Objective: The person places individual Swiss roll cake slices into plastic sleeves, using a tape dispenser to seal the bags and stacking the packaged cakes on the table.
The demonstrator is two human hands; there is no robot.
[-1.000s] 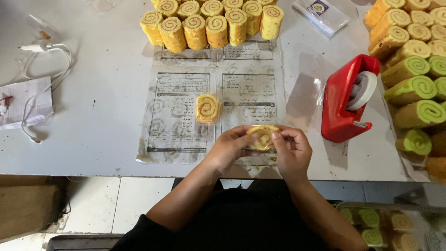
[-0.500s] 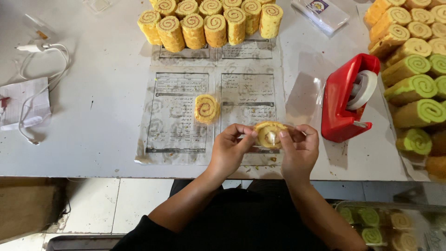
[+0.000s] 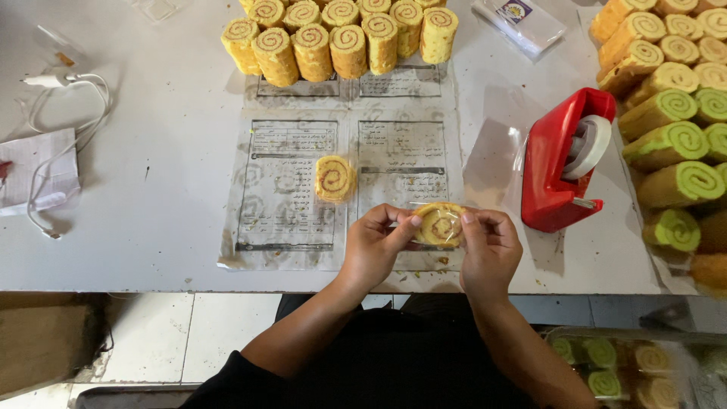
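White table (image 3: 151,189) — hands pinch roll slice (image 3: 440,225).

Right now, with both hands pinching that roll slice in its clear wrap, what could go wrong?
The left hand and right hand hold the wrapped slice above the table edge, so a slip might drop it to the floor. Squeezing fingertips could squash the soft slice. The red tape dispenser stands close by the right hand, and a careless reach might catch its cutter.
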